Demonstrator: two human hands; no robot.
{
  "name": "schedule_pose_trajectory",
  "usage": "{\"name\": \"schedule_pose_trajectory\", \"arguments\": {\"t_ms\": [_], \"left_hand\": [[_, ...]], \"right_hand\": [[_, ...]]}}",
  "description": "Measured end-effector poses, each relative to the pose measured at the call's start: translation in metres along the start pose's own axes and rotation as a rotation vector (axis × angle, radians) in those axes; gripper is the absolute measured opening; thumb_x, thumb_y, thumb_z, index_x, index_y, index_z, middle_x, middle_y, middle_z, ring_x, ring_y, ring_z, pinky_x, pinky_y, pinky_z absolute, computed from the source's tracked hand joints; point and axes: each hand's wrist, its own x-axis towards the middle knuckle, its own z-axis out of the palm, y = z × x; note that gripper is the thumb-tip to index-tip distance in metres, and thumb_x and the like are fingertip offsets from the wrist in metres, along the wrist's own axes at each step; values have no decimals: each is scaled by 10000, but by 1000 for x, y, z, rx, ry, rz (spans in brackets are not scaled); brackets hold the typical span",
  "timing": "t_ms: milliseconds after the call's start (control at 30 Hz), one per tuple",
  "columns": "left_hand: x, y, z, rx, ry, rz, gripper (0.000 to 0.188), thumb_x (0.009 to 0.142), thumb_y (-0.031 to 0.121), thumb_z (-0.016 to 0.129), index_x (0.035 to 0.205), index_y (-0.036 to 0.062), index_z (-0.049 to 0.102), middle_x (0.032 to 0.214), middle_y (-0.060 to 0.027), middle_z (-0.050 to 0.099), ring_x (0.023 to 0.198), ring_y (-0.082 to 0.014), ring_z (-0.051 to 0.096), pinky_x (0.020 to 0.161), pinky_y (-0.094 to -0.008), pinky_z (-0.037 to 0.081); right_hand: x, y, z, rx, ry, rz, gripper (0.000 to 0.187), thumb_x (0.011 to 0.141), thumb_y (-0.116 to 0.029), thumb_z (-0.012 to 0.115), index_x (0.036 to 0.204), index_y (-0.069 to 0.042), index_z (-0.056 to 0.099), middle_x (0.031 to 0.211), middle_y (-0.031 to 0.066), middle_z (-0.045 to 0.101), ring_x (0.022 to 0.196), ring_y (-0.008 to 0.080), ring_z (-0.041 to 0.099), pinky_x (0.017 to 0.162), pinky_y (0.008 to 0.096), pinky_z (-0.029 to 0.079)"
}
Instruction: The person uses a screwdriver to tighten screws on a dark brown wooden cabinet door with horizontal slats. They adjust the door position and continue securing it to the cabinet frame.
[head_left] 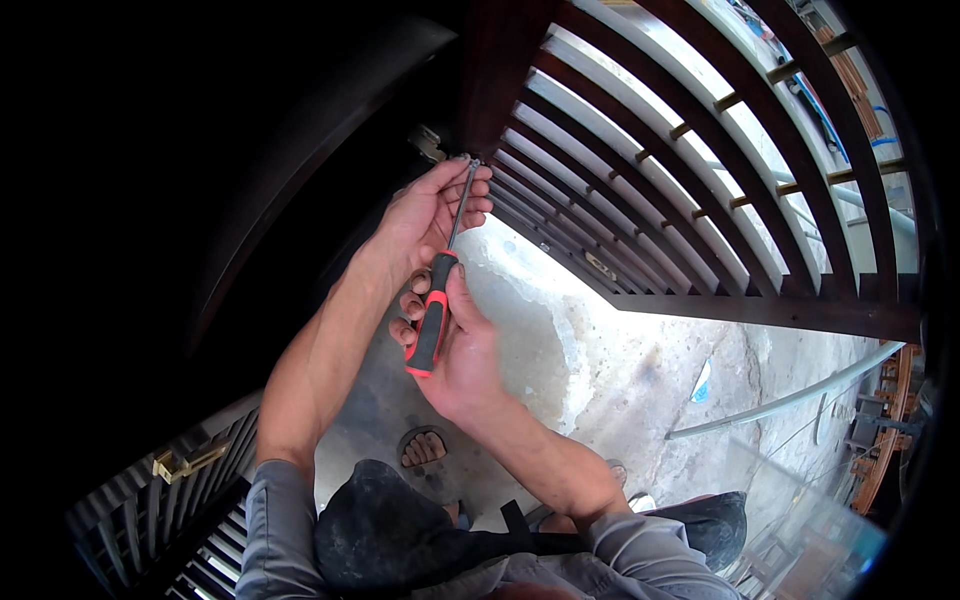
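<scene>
My right hand [462, 350] grips the red and black handle of a screwdriver [430, 320]. Its thin metal shaft runs up to a small screw at the dark wooden post [500, 70] of a slatted gate [700, 200]. My left hand [432, 212] is raised beside the tip, its fingers steadying the shaft and the screw against the post. A metal hinge piece [428, 142] shows just left of the post.
The slatted gate panel curves out to the right over a rough concrete floor [600, 370]. A second barred panel with a brass handle [180, 465] lies at lower left. My sandalled foot [424, 450] stands below. A metal pipe [790, 400] and clutter lie at the right.
</scene>
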Motion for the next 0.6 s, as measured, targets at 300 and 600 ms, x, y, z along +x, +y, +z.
{"name": "schedule_pose_trajectory", "arguments": {"t_ms": [300,600], "left_hand": [[1,1,0,17,9,-2,323,973,282,576,1051,-17,671,855,-70,679,753,-160,660,690,-278,563],[0,1,1,21,9,1,321,975,284,575,1047,-13,675,850,-71,685,748,-164,660,686,-282,562]], "right_hand": [[3,5,6,126,-63,-30,362,1050,-375,400,1217,-72,503,903,-13,496,736,90,460,595,239,405],[3,-1,8,138,-4,-32,366,1035,-308,364,1220,-26,506,837,5,502,647,98,450,465,228,387]]}}
